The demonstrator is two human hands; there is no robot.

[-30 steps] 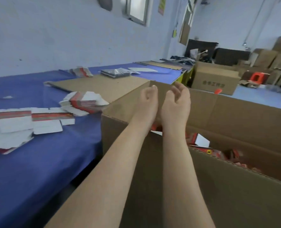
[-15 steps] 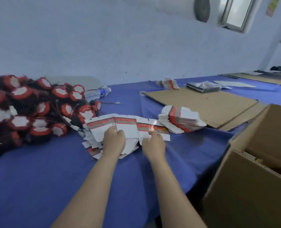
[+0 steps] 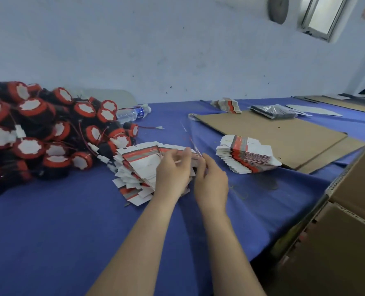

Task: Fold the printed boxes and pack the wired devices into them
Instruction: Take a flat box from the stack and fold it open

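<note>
A blue cloth-covered surface [image 3: 49,231] is shown below a pale wall. At its left, a large heap of black-and-red round wired devices [image 3: 38,133] is piled. A flat brown cardboard sheet [image 3: 273,133] lies at right, with an open brown corrugated carton [image 3: 348,231] at the surface's edge. A loose pile of flat white-and-red printed box blanks [image 3: 138,167] is seen at centre. The top blank is gripped by the left hand [image 3: 173,171] and pinched at its edge by the right hand [image 3: 211,182]. A second stack of blanks [image 3: 245,154] lies just beside.
</note>
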